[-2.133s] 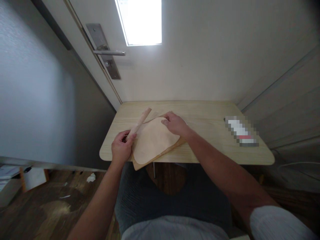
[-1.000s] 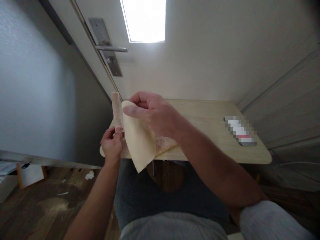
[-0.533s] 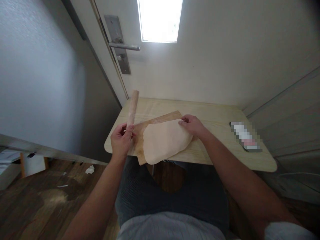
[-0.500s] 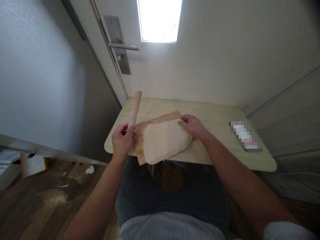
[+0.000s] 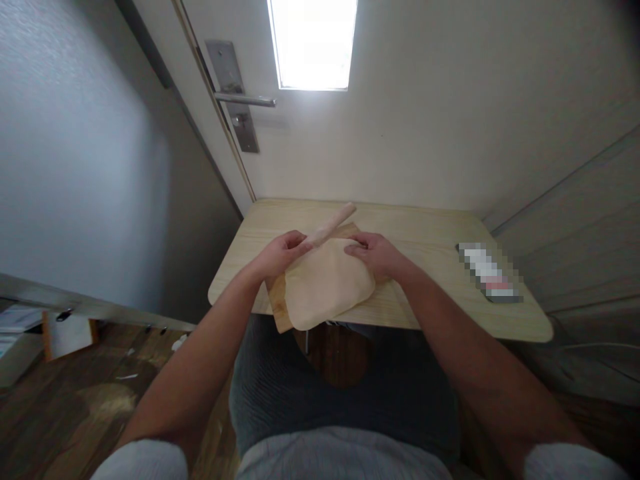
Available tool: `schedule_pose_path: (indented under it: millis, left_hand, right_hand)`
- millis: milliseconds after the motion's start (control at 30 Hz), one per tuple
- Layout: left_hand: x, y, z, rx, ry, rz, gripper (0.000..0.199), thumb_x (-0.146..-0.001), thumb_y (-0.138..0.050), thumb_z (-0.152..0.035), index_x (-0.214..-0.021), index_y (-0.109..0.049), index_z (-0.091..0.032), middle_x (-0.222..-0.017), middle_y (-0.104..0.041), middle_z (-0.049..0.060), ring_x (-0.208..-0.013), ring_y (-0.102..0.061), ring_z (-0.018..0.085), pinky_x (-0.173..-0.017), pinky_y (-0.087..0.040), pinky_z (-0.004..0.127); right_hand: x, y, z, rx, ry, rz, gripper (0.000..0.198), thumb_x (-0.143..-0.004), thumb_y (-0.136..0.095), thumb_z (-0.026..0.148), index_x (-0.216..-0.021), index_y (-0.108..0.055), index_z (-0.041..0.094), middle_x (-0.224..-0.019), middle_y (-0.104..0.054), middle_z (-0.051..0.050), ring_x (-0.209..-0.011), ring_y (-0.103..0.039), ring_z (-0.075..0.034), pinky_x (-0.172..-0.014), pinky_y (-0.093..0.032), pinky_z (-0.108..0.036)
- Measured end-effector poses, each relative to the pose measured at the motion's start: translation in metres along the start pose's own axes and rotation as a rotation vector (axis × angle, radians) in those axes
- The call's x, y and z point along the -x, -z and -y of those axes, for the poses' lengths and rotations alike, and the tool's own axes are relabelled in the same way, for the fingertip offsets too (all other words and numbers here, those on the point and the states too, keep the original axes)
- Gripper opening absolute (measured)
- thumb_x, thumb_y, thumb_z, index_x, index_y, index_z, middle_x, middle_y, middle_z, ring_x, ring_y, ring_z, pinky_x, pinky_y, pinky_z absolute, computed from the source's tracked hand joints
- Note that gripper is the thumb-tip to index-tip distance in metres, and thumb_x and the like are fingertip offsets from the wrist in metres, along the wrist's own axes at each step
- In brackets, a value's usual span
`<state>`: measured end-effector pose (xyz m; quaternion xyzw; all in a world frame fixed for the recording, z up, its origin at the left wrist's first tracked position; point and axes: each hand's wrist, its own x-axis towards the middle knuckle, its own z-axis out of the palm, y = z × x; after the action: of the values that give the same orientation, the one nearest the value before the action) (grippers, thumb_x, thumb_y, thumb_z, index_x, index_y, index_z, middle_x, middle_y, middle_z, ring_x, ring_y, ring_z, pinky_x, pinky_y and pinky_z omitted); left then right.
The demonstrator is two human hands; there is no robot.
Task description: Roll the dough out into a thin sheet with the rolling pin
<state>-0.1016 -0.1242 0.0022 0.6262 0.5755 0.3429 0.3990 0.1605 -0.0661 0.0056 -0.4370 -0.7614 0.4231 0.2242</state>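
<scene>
Pale table (image 5: 425, 260), rolling pin (image 5: 333, 225), long axis slanting away rightward

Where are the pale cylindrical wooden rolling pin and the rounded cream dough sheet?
Pale cylindrical wooden rolling pin (image 5: 333, 225): head view, middle of its exposed shaft.
Rounded cream dough sheet (image 5: 330, 281): head view, centre of its upper surface.

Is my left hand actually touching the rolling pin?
Touching: the head view shows the left hand gripping the rolling pin, whose lower end runs in between thumb and fingers.
</scene>
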Motion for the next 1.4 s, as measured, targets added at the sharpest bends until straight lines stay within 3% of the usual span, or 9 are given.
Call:
schedule_pose_path:
  millis: [133,267,433,567,767,867,1033,1233,1400]
  left_hand:
    - [-0.004,0.015,-0.011,0.057,0.001,0.192,0.032,-0.082,-0.067,-0.053,-0.093,-0.07,-0.023,-0.086,-0.069,0.004,-0.076,-0.063,0.018,-0.065,-0.049,0.027]
    - [-0.002,0.024,-0.015,0.126,0.042,0.16,0.024,-0.074,-0.076,-0.045,-0.084,-0.074,-0.023,-0.081,-0.07,0.005,-0.07,-0.065,0.019,-0.062,-0.052,0.029]
    - [0.004,0.023,-0.016,0.182,0.009,0.254,0.023,-0.072,-0.078,-0.043,-0.086,-0.075,-0.025,-0.087,-0.073,0.005,-0.077,-0.068,0.022,-0.066,-0.054,0.03]
    - [0.005,0.021,-0.022,0.124,-0.078,0.148,0.025,-0.069,-0.079,-0.047,-0.081,-0.074,-0.026,-0.078,-0.072,0.004,-0.071,-0.068,0.022,-0.063,-0.054,0.031]
    - [-0.002,0.026,-0.012,-0.019,-0.103,0.332,0.026,-0.081,-0.069,-0.049,-0.089,-0.074,-0.025,-0.087,-0.07,0.005,-0.08,-0.064,0.02,-0.072,-0.05,0.03]
    - [0.002,0.026,-0.007,-0.087,-0.143,0.3,0.027,-0.083,-0.066,-0.051,-0.085,-0.072,-0.024,-0.086,-0.067,0.005,-0.08,-0.062,0.02,-0.072,-0.049,0.03]
    - [0.026,0.023,-0.003,-0.085,-0.086,0.214,0.031,-0.085,-0.064,-0.054,-0.08,-0.069,-0.024,-0.075,-0.062,0.003,-0.065,-0.055,0.017,-0.057,-0.043,0.027]
    - [0.043,0.02,0.008,-0.06,-0.042,0.067,0.028,-0.083,-0.068,-0.052,-0.083,-0.073,-0.024,-0.076,-0.064,0.004,-0.065,-0.055,0.017,-0.053,-0.041,0.025]
    - [0.035,0.018,0.004,0.058,-0.039,-0.014,0.028,-0.078,-0.072,-0.05,-0.085,-0.076,-0.023,-0.085,-0.07,0.007,-0.076,-0.061,0.021,-0.064,-0.049,0.029]
  right_hand:
    - [0.007,-0.001,0.008,-0.199,0.094,0.013,0.026,-0.086,-0.064,0.036,-0.105,-0.073,0.021,-0.102,-0.075,-0.005,-0.089,-0.068,-0.018,-0.079,-0.054,-0.031]
    - [0.007,0.002,0.008,-0.292,0.044,0.02,0.029,-0.087,-0.064,0.039,-0.11,-0.071,0.023,-0.103,-0.076,-0.005,-0.089,-0.069,-0.019,-0.079,-0.055,-0.032]
    - [0.009,0.005,0.016,-0.328,0.106,0.087,0.029,-0.084,-0.068,0.038,-0.108,-0.073,0.022,-0.111,-0.075,-0.005,-0.099,-0.069,-0.021,-0.088,-0.055,-0.036]
    - [0.009,0.008,0.019,-0.323,0.095,0.075,0.027,-0.083,-0.069,0.043,-0.098,-0.074,0.021,-0.099,-0.076,-0.006,-0.091,-0.07,-0.022,-0.082,-0.057,-0.038]
    - [0.003,0.01,0.008,-0.313,-0.021,-0.017,0.027,-0.071,-0.079,0.036,-0.092,-0.073,0.019,-0.096,-0.076,-0.006,-0.086,-0.069,-0.021,-0.077,-0.056,-0.033]
    - [0.001,0.01,0.005,-0.225,-0.046,-0.041,0.022,-0.074,-0.076,0.03,-0.092,-0.073,0.019,-0.096,-0.077,-0.006,-0.087,-0.069,-0.021,-0.075,-0.055,-0.03]
    - [-0.002,0.01,0.002,-0.148,-0.096,-0.036,0.019,-0.086,-0.066,0.034,-0.098,-0.073,0.021,-0.099,-0.077,-0.005,-0.085,-0.068,-0.018,-0.073,-0.053,-0.029]
    - [-0.007,0.01,0.006,-0.156,-0.081,0.024,0.023,-0.085,-0.067,0.04,-0.097,-0.074,0.022,-0.093,-0.076,-0.005,-0.079,-0.067,-0.018,-0.067,-0.052,-0.027]
    - [-0.017,0.01,-0.006,-0.047,-0.07,-0.002,0.018,-0.083,-0.066,0.033,-0.094,-0.075,0.021,-0.09,-0.076,-0.003,-0.079,-0.066,-0.017,-0.069,-0.051,-0.027]
